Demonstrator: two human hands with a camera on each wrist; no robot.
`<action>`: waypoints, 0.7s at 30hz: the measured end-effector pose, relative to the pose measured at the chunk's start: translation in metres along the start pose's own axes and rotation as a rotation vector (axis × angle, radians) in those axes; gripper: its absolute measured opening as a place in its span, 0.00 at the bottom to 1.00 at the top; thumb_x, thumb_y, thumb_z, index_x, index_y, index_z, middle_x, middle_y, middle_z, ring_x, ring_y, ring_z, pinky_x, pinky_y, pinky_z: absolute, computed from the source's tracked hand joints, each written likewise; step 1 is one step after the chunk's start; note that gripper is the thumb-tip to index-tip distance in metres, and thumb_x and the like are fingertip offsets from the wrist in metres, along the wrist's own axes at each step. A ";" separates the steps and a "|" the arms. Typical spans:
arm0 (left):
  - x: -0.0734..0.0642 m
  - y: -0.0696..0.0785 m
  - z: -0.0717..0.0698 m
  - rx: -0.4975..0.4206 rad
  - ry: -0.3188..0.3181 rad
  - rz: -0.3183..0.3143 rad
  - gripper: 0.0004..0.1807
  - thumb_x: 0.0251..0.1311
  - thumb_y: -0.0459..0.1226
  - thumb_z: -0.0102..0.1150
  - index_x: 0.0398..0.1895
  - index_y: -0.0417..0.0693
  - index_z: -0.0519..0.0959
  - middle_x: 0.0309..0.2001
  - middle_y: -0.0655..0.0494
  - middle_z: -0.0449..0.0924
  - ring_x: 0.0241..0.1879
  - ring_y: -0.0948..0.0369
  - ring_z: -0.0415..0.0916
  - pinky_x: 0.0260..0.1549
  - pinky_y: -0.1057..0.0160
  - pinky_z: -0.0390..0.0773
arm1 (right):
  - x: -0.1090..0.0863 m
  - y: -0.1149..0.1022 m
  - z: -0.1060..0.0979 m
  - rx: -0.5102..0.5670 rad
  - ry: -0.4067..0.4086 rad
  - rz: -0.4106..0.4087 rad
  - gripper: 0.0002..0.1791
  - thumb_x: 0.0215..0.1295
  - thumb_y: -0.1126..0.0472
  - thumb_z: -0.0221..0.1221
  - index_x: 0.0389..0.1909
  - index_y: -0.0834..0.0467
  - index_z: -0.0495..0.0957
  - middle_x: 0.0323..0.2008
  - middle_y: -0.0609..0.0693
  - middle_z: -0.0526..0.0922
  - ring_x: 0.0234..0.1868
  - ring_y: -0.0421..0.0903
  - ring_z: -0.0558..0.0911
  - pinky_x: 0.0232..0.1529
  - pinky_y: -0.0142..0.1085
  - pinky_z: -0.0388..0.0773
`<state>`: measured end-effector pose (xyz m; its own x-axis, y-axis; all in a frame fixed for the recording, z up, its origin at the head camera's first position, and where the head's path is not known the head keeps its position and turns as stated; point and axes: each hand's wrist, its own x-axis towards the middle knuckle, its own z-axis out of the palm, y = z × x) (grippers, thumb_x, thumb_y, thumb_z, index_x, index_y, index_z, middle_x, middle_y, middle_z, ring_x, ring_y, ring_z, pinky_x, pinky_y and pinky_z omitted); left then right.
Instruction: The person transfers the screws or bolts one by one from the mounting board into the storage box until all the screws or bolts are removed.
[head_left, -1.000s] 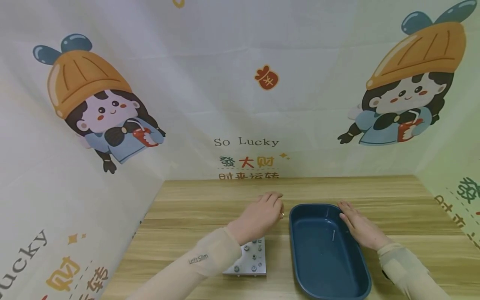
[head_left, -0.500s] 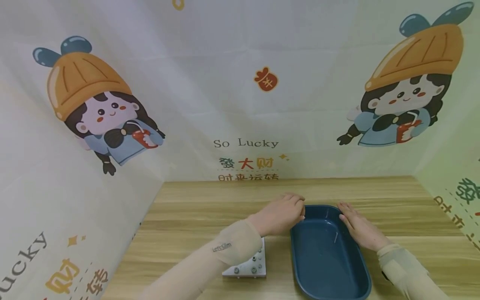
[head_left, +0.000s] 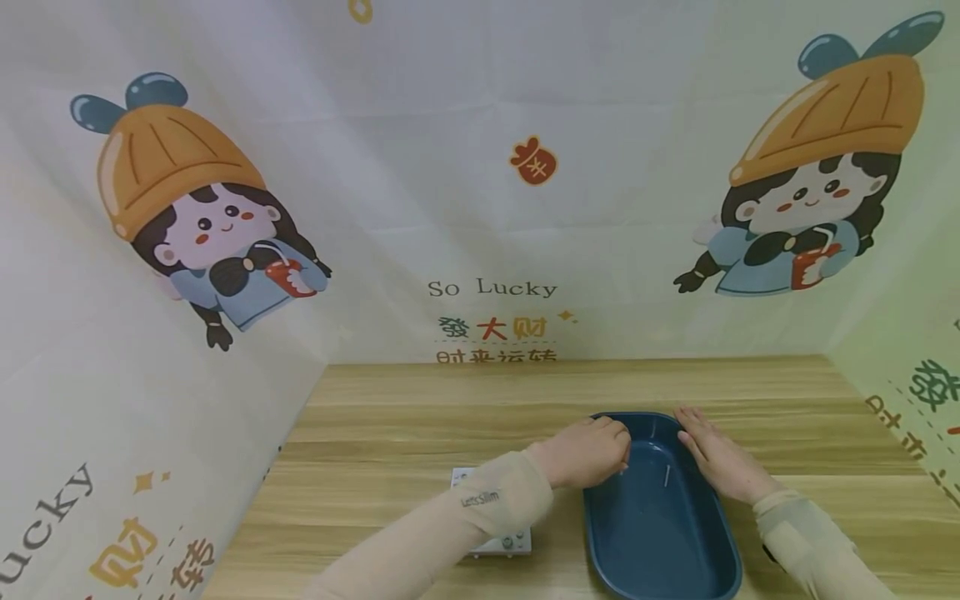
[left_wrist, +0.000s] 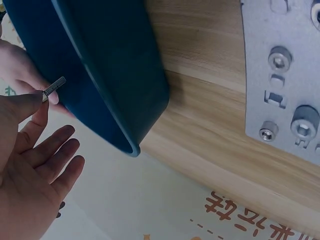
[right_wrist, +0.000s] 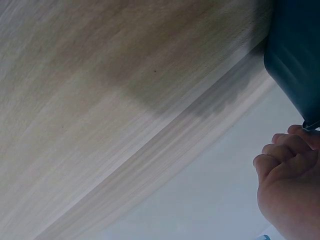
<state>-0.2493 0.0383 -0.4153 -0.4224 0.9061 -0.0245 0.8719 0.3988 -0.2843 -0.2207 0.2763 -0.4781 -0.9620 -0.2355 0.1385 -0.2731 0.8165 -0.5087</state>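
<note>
My left hand (head_left: pixel 588 452) is over the left rim of a dark blue oval tray (head_left: pixel 663 542). Between its thumb and index finger it pinches a small threaded metal screw (left_wrist: pixel 56 86), while the other fingers spread loosely. My right hand (head_left: pixel 722 460) rests against the tray's right rim with its fingers extended. A thin pale streak (head_left: pixel 667 475) shows inside the tray; I cannot tell whether it is a screw or glare. Left of the tray lies a silver metal plate (left_wrist: pixel 260 75) bearing several hex socket screws (left_wrist: pixel 280 59), partly hidden by my left forearm in the head view.
The tray and plate rest on a wood-grain table (head_left: pixel 390 408). A pale printed curtain (head_left: pixel 420 183) surrounds its back and sides. A strip of bare tabletop lies between the tray and the plate.
My left hand has moved right, from above the table beside the tray to over the tray's left rim. The right hand stays at the right rim.
</note>
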 end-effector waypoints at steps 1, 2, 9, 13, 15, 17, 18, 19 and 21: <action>0.001 0.001 0.001 0.002 -0.004 -0.001 0.08 0.74 0.46 0.50 0.45 0.55 0.77 0.51 0.62 0.79 0.52 0.65 0.75 0.53 0.72 0.75 | 0.000 0.000 0.000 -0.001 -0.002 0.001 0.27 0.79 0.60 0.44 0.68 0.76 0.59 0.69 0.76 0.58 0.70 0.74 0.57 0.67 0.68 0.57; 0.001 0.001 0.001 0.004 -0.007 -0.001 0.09 0.74 0.46 0.49 0.45 0.56 0.77 0.51 0.62 0.78 0.52 0.65 0.75 0.53 0.72 0.75 | 0.000 0.000 0.000 0.000 -0.003 0.003 0.28 0.79 0.60 0.44 0.68 0.76 0.59 0.70 0.76 0.58 0.70 0.74 0.56 0.67 0.68 0.57; 0.007 0.007 0.000 0.020 -0.052 0.000 0.10 0.75 0.47 0.47 0.47 0.57 0.77 0.54 0.63 0.77 0.56 0.66 0.74 0.56 0.72 0.74 | 0.000 0.001 0.001 0.002 -0.004 0.007 0.28 0.79 0.59 0.44 0.69 0.76 0.58 0.70 0.76 0.58 0.70 0.74 0.56 0.68 0.67 0.57; 0.011 0.010 -0.002 0.017 -0.065 -0.001 0.12 0.75 0.47 0.47 0.50 0.56 0.77 0.56 0.62 0.77 0.58 0.65 0.73 0.59 0.71 0.74 | 0.000 0.001 0.002 0.001 -0.005 0.009 0.28 0.79 0.59 0.44 0.69 0.76 0.59 0.70 0.76 0.58 0.71 0.74 0.56 0.68 0.67 0.57; 0.011 0.011 -0.003 0.014 -0.069 0.000 0.13 0.74 0.48 0.48 0.51 0.55 0.77 0.57 0.62 0.77 0.58 0.65 0.73 0.58 0.71 0.74 | 0.000 0.001 0.002 -0.001 -0.005 0.007 0.28 0.79 0.59 0.44 0.69 0.76 0.59 0.70 0.76 0.58 0.71 0.74 0.56 0.68 0.67 0.57; 0.011 0.012 -0.004 0.011 -0.073 0.000 0.13 0.74 0.48 0.48 0.52 0.55 0.77 0.58 0.62 0.77 0.59 0.65 0.73 0.58 0.71 0.74 | 0.000 0.000 0.001 -0.001 -0.005 0.006 0.28 0.79 0.60 0.44 0.68 0.76 0.59 0.69 0.76 0.58 0.70 0.74 0.56 0.67 0.67 0.58; 0.011 0.012 -0.004 0.010 -0.073 -0.001 0.13 0.74 0.49 0.48 0.52 0.55 0.77 0.58 0.62 0.77 0.59 0.65 0.73 0.58 0.71 0.74 | 0.000 0.000 0.001 -0.003 -0.005 0.006 0.27 0.79 0.60 0.44 0.68 0.76 0.59 0.69 0.76 0.58 0.70 0.74 0.56 0.67 0.67 0.58; 0.011 0.012 -0.004 0.008 -0.072 0.000 0.13 0.74 0.49 0.48 0.52 0.56 0.77 0.58 0.62 0.77 0.59 0.65 0.73 0.58 0.71 0.74 | 0.000 0.000 0.001 -0.003 -0.004 0.006 0.27 0.79 0.60 0.44 0.68 0.76 0.59 0.69 0.76 0.58 0.70 0.74 0.57 0.67 0.67 0.58; 0.008 0.010 -0.003 -0.008 -0.073 -0.003 0.13 0.74 0.49 0.47 0.52 0.56 0.77 0.59 0.62 0.76 0.60 0.65 0.73 0.59 0.71 0.73 | 0.000 0.000 0.001 -0.001 -0.005 0.008 0.27 0.79 0.60 0.44 0.68 0.76 0.59 0.69 0.76 0.58 0.70 0.74 0.56 0.67 0.67 0.58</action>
<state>-0.2431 0.0506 -0.4154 -0.4419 0.8921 -0.0936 0.8723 0.4031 -0.2769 -0.2203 0.2758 -0.4786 -0.9640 -0.2317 0.1303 -0.2656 0.8189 -0.5088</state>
